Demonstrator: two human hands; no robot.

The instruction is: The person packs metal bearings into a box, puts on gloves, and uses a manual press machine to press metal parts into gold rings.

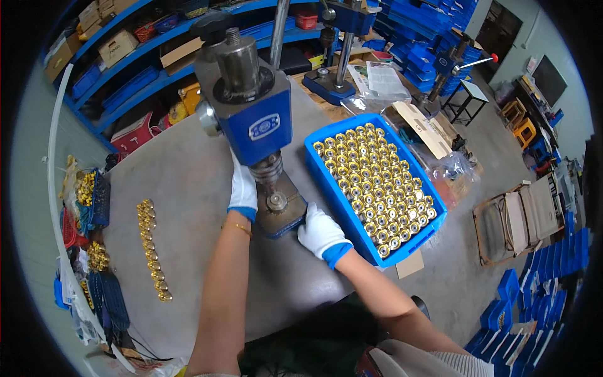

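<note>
A blue hand press (pixel 251 113) stands on the grey table (pixel 182 188). My left hand (pixel 242 188), in a white glove with a blue cuff, lies against the left side of the press, beside its ram and base (pixel 276 204). My right hand (pixel 321 232), gloved the same way, rests at the front right corner of the base, fingers curled; whether it holds a part is hidden. To its right sits a blue tray (pixel 326 173) filled with several rows of round gold metal parts (pixel 374 182).
A line of gold parts (pixel 152 248) lies on the table's left. Blue baskets with more gold parts (pixel 93 198) hang at the left edge. Behind stand two more presses (pixel 339 44), plastic bags, cardboard, and blue shelving. Stacked blue crates (pixel 540 283) sit on the floor at right.
</note>
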